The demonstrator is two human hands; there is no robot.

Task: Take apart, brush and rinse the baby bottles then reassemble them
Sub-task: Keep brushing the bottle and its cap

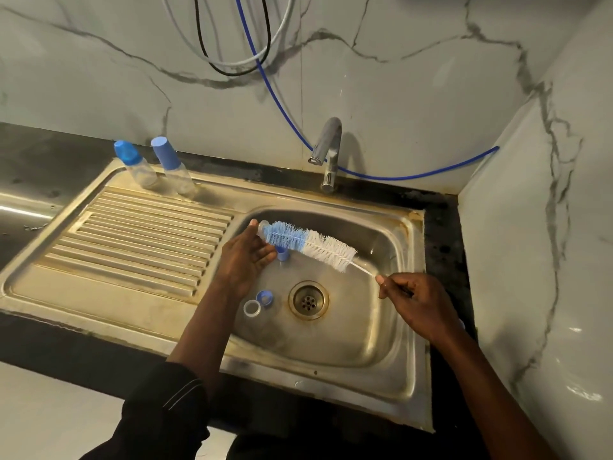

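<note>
Steel sink basin [391,227] lay under both hands. Right hand [414,303] pinched the wire stem of the bottle brush [308,242], which slanted over the basin. Left hand [247,257] curled about a small clear piece [263,224] at the brush's blue tip; which part it was could not be told. Clear ring [252,308] and blue collar [264,297] lay touching on the basin floor, near the drain [308,300]. One capped bottle [136,164] and a second bottle [174,166] stood on the drainboard [132,234].
</note>
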